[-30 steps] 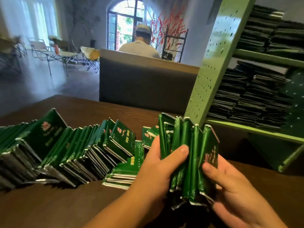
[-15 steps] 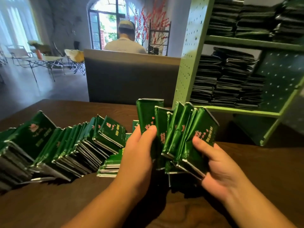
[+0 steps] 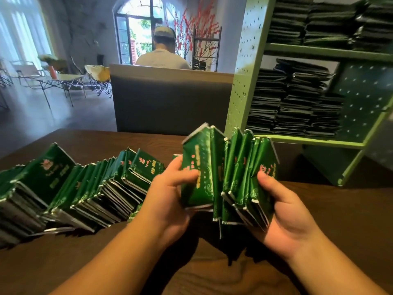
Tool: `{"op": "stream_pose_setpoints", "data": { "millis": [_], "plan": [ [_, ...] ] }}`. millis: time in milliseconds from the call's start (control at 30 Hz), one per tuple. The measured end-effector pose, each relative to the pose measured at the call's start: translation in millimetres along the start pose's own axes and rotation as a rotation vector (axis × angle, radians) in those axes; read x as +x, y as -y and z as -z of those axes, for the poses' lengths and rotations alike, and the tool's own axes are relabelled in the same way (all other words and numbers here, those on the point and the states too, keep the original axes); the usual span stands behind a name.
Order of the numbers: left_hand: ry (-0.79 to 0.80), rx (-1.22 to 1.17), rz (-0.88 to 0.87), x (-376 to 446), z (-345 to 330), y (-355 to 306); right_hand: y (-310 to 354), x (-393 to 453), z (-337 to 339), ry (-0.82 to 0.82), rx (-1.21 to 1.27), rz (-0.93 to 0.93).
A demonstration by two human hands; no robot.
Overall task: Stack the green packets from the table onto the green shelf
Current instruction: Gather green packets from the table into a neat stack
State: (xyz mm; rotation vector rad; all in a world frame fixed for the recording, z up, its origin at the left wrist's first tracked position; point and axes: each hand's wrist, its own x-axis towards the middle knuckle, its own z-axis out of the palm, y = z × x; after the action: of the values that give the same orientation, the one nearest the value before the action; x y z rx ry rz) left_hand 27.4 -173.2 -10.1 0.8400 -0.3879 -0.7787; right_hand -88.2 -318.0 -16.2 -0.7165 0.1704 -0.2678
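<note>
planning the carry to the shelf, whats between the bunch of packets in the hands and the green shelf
In the head view, only bare brown table lies between the held packets and the green shelf; nothing stands in that stretch.

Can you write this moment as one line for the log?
both hands: left hand, right hand | hold: bunch of green packets | shelf: not reached

Two hands, the left hand (image 3: 170,201) and the right hand (image 3: 285,216), hold one fanned bunch of green packets (image 3: 229,173), too overlapped to count. Left of the bunch, one long leaning row of packets (image 3: 70,188); right of it, one green shelf (image 3: 244,67) with two filled levels showing.
</note>
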Motion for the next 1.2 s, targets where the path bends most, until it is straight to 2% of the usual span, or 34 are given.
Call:
{"op": "stream_pose_setpoints", "data": {
  "millis": [67,167,333,400,500,633,800,967,1067,1200],
  "plan": [
    [0.038,0.117,-0.007,-2,-5,7,-4,-1,-3,0.038,-0.012,-0.032],
    [0.064,0.131,-0.003,-4,-13,6,-3,0,-2,0.027,-0.014,-0.011],
    [0.061,-0.109,0.022,-11,-20,2,0,4,3,-0.079,-0.04,0.05],
    [0.071,-0.136,0.029,-12,-18,3,0,5,4,-0.087,-0.056,0.06],
    [0.054,-0.016,0.037,-10,-16,7,1,6,6,-0.101,-0.094,0.08],
    [0.015,0.005,-0.003,-7,-14,8,4,7,7,-0.136,-0.069,0.116],
    [-0.044,0.098,-0.083,-7,-16,10,4,7,6,-0.172,-0.153,0.165],
    [-0.064,0.411,-0.282,-6,-11,14,5,6,3,-0.266,-0.284,0.294],
    [-0.05,0.493,-0.375,-7,-10,16,3,1,-4,-0.226,-0.353,0.289],
    [-0.05,0.479,-0.389,-5,-7,17,1,-1,-7,-0.203,-0.361,0.263]
  ]
}}
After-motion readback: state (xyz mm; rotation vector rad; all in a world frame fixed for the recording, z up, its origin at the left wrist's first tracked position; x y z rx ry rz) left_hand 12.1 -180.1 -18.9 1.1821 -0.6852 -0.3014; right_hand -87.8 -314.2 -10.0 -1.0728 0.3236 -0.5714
